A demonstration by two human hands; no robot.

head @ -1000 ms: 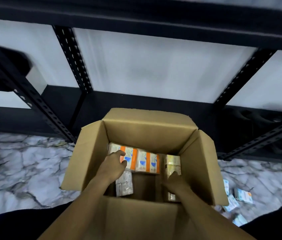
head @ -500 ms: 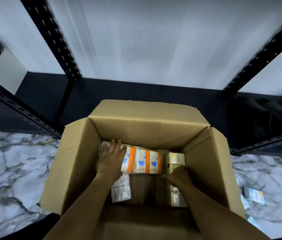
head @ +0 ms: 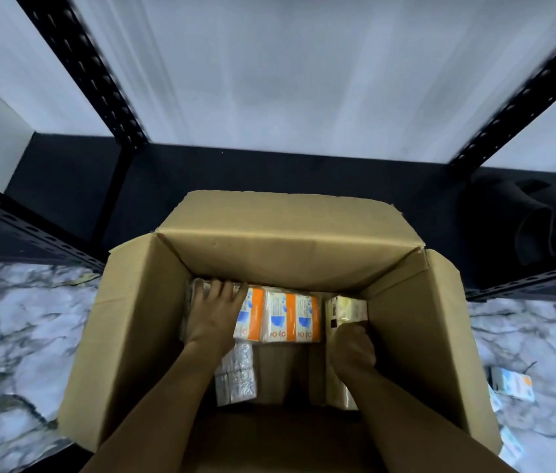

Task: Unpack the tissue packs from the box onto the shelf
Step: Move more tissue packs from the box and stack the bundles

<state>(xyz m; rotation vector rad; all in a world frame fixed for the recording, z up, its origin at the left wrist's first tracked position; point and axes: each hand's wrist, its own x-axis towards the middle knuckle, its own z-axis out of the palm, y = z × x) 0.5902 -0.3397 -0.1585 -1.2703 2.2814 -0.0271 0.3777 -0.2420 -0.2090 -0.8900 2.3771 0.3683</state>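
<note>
An open cardboard box [head: 269, 230] stands on the floor in front of a black metal shelf [head: 269, 169]. Inside it, orange-and-white tissue packs [head: 290, 317] line the far wall. My left hand [head: 213, 312] lies over the leftmost one, with its fingers curled over the pack's far edge. A cream tissue pack [head: 346, 310] stands at the right wall, and my right hand [head: 353, 349] is closed around its near end. A silvery patterned pack [head: 235, 377] lies lower down, below my left wrist. The box bottom between my arms is dark.
Perforated black uprights [head: 99, 83] frame the shelf bay against a white wall. Dark objects [head: 536, 227] sit on the low shelf at the right. Loose tissue packs [head: 512, 384] lie on the marble floor [head: 13, 336] right of the box.
My head has come closer over the box. My left hand slid forward over the leftmost orange-and-white pack. My right hand moved up to the cream pack and closed on it.
</note>
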